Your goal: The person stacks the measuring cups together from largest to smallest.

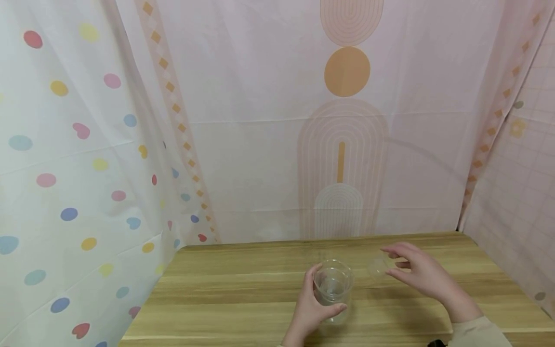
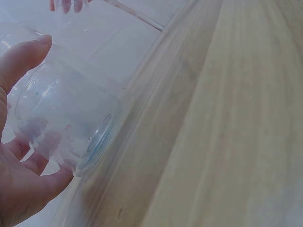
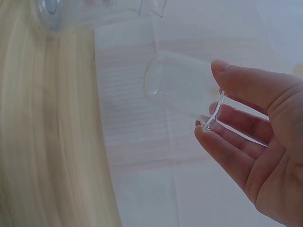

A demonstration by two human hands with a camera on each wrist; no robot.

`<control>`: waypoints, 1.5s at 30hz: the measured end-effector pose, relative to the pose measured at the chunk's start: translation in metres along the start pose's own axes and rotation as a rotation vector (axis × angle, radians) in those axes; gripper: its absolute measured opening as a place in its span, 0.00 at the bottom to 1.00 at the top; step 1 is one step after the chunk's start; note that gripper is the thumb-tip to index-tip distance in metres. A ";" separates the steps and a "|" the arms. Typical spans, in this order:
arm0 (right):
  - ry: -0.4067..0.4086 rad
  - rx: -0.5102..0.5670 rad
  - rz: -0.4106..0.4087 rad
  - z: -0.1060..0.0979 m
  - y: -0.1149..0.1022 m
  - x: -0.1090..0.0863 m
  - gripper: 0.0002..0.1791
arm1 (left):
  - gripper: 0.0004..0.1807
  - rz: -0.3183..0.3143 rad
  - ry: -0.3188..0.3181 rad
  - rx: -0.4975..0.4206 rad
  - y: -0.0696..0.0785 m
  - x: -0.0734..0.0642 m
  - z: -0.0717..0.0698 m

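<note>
A clear, wide-mouthed cup stands upright near the table's front, with the fingers and thumb of my left hand curled round its sides. In the left wrist view this see-through cup has its base close to the wood, and rings inside it suggest another clear cup nested there. To its right, my right hand pinches a smaller clear cup by the rim, above the table. Thumb and fingertips meet that rim, while the cup's base points away from the palm.
The wood-grain table runs back to a pale curtain printed with arches. A dotted curtain hangs on the left and a checked one on the right. A small black object shows beside the right sleeve.
</note>
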State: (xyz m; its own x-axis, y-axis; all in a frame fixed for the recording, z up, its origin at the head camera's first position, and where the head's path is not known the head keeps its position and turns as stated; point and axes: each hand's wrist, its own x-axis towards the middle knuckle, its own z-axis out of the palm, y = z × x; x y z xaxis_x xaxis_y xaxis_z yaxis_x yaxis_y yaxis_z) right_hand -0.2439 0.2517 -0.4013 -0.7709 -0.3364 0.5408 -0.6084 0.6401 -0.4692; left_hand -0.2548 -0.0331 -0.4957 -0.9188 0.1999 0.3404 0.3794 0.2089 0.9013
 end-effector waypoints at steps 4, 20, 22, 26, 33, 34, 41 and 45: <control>0.004 0.004 -0.006 0.000 -0.003 0.006 0.26 | 0.55 0.000 -0.001 0.003 0.001 0.000 0.000; 0.028 -0.031 -0.095 -0.003 -0.018 0.025 0.28 | 0.54 0.005 -0.009 -0.005 0.001 0.001 -0.001; 0.027 -0.035 -0.106 -0.004 -0.021 0.027 0.28 | 0.54 0.006 -0.008 -0.003 0.000 0.001 -0.001; 0.031 -0.045 -0.135 -0.005 -0.026 0.031 0.28 | 0.55 0.010 -0.004 -0.004 -0.001 0.001 -0.001; 0.035 -0.029 -0.187 -0.004 -0.033 0.038 0.28 | 0.55 0.015 -0.004 -0.004 -0.001 0.001 -0.001; 0.031 -0.028 -0.188 -0.004 -0.034 0.039 0.28 | 0.55 0.015 -0.004 -0.004 -0.001 0.001 -0.001; -0.001 -0.027 -0.204 -0.004 -0.040 0.043 0.28 | 0.55 0.017 -0.006 0.002 0.000 0.000 -0.001; -0.022 -0.037 -0.201 -0.002 -0.045 0.046 0.28 | 0.55 0.009 -0.013 0.008 0.001 0.000 -0.001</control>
State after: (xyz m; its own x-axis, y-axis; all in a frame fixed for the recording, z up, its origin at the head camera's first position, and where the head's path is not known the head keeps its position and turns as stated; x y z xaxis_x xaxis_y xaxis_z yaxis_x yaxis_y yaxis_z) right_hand -0.2515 0.2096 -0.3541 -0.6389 -0.4743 0.6056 -0.7434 0.5831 -0.3275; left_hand -0.2548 -0.0336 -0.4944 -0.9136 0.2148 0.3452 0.3889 0.2142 0.8960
